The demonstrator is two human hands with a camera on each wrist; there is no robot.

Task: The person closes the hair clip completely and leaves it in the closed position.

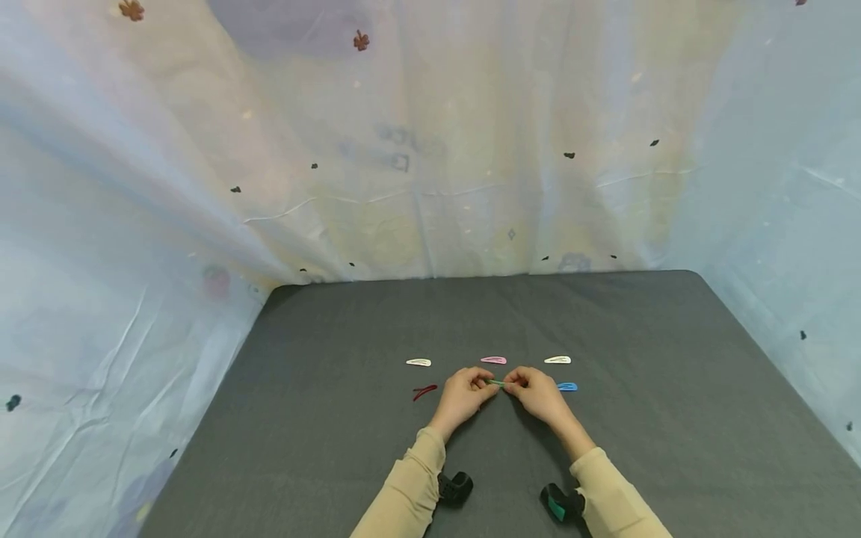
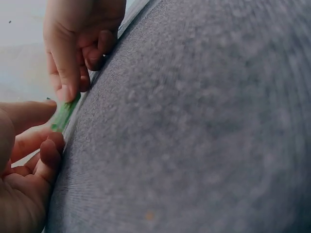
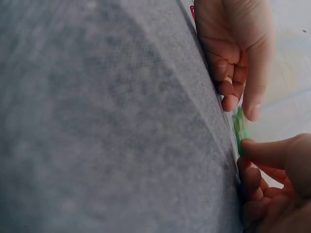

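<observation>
Head: green clip point(image 1: 496, 382) between both grips point(image 1: 462, 398) point(image 1: 539, 394)

The person's right hand point(image 2: 82, 39) pinches the upper end of a slim, bright-green strip point(image 2: 64, 115) (slightly blurred). Left hand point(image 2: 22, 165): thumb and fingers about the lower end, contact unclear. Textured grey cloth point(image 2: 184, 121) alongside.

The dark grey cloth-covered desk point(image 1: 323, 418) looks matt and finely rough. The slim green hair clip point(image 3: 240, 131) looks smooth, though blurred. The pale patterned hanging sheet point(image 1: 457, 224) is creased with a faint sheen; the beige sleeves point(image 1: 406, 486) are matt cloth, the black rounded wrist devices point(image 1: 457, 489) smooth and plastic-like.
</observation>
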